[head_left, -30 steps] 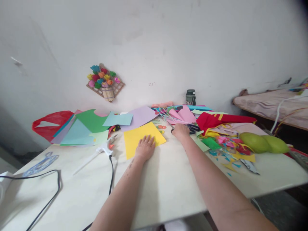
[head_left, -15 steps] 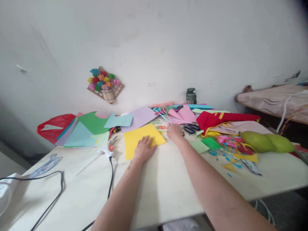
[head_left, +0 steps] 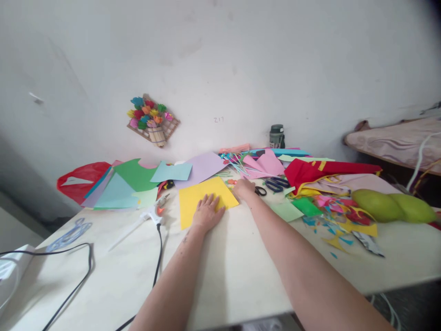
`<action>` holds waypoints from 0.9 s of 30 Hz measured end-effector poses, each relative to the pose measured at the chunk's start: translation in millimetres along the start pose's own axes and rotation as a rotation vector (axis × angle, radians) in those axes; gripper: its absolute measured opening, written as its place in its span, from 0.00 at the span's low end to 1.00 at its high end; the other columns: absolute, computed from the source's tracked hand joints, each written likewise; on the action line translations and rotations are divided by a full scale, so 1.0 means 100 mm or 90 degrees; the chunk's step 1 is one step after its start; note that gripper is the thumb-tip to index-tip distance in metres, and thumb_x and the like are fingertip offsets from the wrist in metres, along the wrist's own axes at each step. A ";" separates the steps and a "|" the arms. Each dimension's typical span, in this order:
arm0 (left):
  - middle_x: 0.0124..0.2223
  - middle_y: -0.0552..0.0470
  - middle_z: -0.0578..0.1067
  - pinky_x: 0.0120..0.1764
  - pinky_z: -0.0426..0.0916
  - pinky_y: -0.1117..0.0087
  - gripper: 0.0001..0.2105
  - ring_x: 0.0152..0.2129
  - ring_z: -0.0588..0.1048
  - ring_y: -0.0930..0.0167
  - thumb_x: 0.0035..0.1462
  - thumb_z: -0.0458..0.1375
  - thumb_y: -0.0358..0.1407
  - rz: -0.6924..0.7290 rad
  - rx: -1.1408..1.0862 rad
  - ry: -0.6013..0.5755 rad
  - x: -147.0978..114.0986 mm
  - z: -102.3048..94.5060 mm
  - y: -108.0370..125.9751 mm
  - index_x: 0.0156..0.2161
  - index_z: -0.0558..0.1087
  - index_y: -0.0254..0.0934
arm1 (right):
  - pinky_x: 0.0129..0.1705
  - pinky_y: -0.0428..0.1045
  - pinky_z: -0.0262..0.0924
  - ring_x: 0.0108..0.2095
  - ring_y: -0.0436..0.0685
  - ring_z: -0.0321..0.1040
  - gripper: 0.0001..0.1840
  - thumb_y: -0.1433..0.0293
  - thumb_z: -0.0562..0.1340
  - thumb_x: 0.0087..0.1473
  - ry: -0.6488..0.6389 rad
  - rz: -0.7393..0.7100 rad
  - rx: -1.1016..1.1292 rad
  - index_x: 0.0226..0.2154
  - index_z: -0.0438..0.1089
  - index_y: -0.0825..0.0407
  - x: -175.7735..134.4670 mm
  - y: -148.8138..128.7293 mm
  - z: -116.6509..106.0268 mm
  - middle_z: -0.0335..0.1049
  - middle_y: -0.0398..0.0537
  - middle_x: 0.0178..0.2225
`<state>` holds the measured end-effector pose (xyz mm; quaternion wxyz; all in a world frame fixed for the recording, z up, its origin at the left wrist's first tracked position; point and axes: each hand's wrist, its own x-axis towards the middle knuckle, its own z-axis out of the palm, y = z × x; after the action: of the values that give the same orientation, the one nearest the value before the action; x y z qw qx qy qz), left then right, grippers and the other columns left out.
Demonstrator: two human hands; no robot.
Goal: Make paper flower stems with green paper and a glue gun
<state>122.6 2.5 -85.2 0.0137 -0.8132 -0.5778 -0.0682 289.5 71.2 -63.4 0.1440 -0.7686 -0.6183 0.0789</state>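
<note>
My left hand (head_left: 208, 214) lies flat with spread fingers on a yellow paper sheet (head_left: 193, 197). Just right of the sheet, my right hand (head_left: 244, 188) is closed, its fingertips at some small orange pieces (head_left: 232, 182). What it pinches, if anything, is hidden. Beside that hand lie a black scissor handle (head_left: 260, 191) and a pair of dark-handled scissors (head_left: 276, 184). A white glue gun (head_left: 151, 214) with a black cord rests to the left of the yellow sheet.
Coloured paper sheets (head_left: 138, 181) line the back left. At right are red cloth (head_left: 317, 172), paper scraps (head_left: 330, 227) and green rounded objects (head_left: 392, 205). A bottle (head_left: 276, 136) stands by the wall. A power strip (head_left: 15, 262) and a blue coil (head_left: 69, 235) lie left.
My right hand has moved slightly left, toward the yellow sheet and the orange pieces, uncovering more of the black scissor handle. My left hand stays flat on the sheet. The view has shifted slightly.
</note>
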 end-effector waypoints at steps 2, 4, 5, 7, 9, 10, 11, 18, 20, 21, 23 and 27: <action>0.61 0.52 0.49 0.56 0.41 0.60 0.29 0.57 0.44 0.65 0.53 0.35 0.52 -0.002 -0.002 -0.002 0.00 0.00 0.00 0.57 0.52 0.42 | 0.41 0.52 0.50 0.42 0.58 0.63 0.14 0.64 0.54 0.48 0.054 -0.005 0.018 0.35 0.71 0.50 -0.01 0.01 0.01 0.70 0.52 0.38; 0.61 0.53 0.49 0.56 0.41 0.60 0.29 0.58 0.44 0.66 0.53 0.34 0.52 0.000 -0.005 -0.001 0.00 0.00 0.00 0.57 0.52 0.43 | 0.42 0.52 0.48 0.42 0.58 0.63 0.14 0.65 0.52 0.50 0.150 -0.017 0.031 0.34 0.71 0.49 -0.02 0.04 0.02 0.71 0.51 0.36; 0.61 0.54 0.49 0.56 0.40 0.59 0.29 0.58 0.44 0.66 0.53 0.34 0.52 0.003 -0.007 -0.002 0.01 0.00 0.00 0.58 0.51 0.44 | 0.42 0.53 0.47 0.41 0.57 0.63 0.15 0.66 0.51 0.50 0.188 -0.013 0.041 0.34 0.71 0.49 -0.02 0.05 0.02 0.71 0.51 0.36; 0.61 0.55 0.48 0.55 0.40 0.58 0.29 0.58 0.43 0.66 0.53 0.33 0.52 0.014 -0.012 -0.010 0.02 0.01 0.00 0.58 0.50 0.45 | 0.41 0.52 0.47 0.39 0.57 0.64 0.16 0.64 0.50 0.51 0.212 0.015 0.063 0.34 0.71 0.48 -0.01 0.06 0.02 0.71 0.50 0.34; 0.61 0.55 0.47 0.55 0.40 0.58 0.29 0.58 0.43 0.66 0.53 0.31 0.52 0.030 -0.017 -0.021 0.03 0.01 0.00 0.58 0.48 0.44 | 0.41 0.52 0.47 0.38 0.57 0.65 0.16 0.63 0.51 0.50 0.202 0.046 0.078 0.34 0.71 0.49 0.02 0.07 0.03 0.72 0.50 0.33; 0.61 0.55 0.46 0.55 0.39 0.57 0.30 0.58 0.43 0.66 0.53 0.31 0.53 0.038 -0.018 -0.026 0.04 0.01 0.00 0.59 0.48 0.44 | 0.40 0.53 0.47 0.38 0.58 0.65 0.16 0.62 0.51 0.50 0.199 0.060 0.079 0.33 0.71 0.49 0.05 0.06 0.03 0.72 0.51 0.33; 0.61 0.54 0.46 0.55 0.39 0.57 0.30 0.58 0.43 0.65 0.53 0.30 0.53 0.044 -0.018 -0.029 0.05 0.01 0.00 0.59 0.48 0.44 | 0.40 0.53 0.46 0.38 0.58 0.65 0.16 0.62 0.51 0.50 0.201 0.071 0.077 0.33 0.71 0.50 0.08 0.06 0.04 0.72 0.52 0.32; 0.62 0.54 0.45 0.55 0.39 0.57 0.30 0.58 0.42 0.66 0.53 0.30 0.53 0.043 -0.013 -0.050 0.08 0.00 -0.01 0.59 0.47 0.44 | 0.40 0.54 0.46 0.39 0.59 0.63 0.18 0.66 0.47 0.53 0.209 0.042 0.025 0.34 0.72 0.51 0.18 0.15 0.01 0.71 0.53 0.33; 0.62 0.54 0.45 0.55 0.39 0.58 0.30 0.58 0.42 0.66 0.53 0.31 0.53 0.040 -0.011 -0.041 0.10 0.01 -0.01 0.59 0.47 0.44 | 0.41 0.52 0.46 0.42 0.58 0.61 0.16 0.67 0.50 0.52 0.202 -0.064 0.011 0.35 0.72 0.48 0.15 0.20 0.01 0.70 0.50 0.37; 0.62 0.54 0.45 0.55 0.39 0.58 0.30 0.58 0.42 0.66 0.53 0.31 0.53 0.039 -0.010 -0.036 0.11 0.01 -0.01 0.59 0.47 0.44 | 0.42 0.52 0.46 0.43 0.58 0.59 0.14 0.67 0.51 0.51 0.193 -0.124 0.005 0.35 0.72 0.47 0.13 0.22 0.01 0.69 0.48 0.39; 0.62 0.54 0.45 0.55 0.39 0.58 0.29 0.58 0.43 0.66 0.53 0.31 0.52 0.038 -0.007 -0.029 0.13 0.02 -0.01 0.59 0.47 0.44 | 0.44 0.51 0.44 0.45 0.57 0.57 0.13 0.67 0.53 0.50 0.179 -0.217 -0.008 0.35 0.72 0.45 0.08 0.26 0.02 0.67 0.45 0.44; 0.61 0.55 0.47 0.55 0.40 0.58 0.28 0.58 0.44 0.66 0.54 0.32 0.51 0.038 -0.007 -0.017 0.14 0.02 -0.01 0.58 0.49 0.44 | 0.45 0.50 0.43 0.46 0.57 0.55 0.13 0.69 0.53 0.50 0.207 -0.229 -0.034 0.37 0.71 0.46 0.03 0.28 0.03 0.65 0.46 0.46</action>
<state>126.4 16.4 -85.8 0.0033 -0.8309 -0.5532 -0.0598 314.9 68.6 -74.8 0.2330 -0.6524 -0.7156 -0.0892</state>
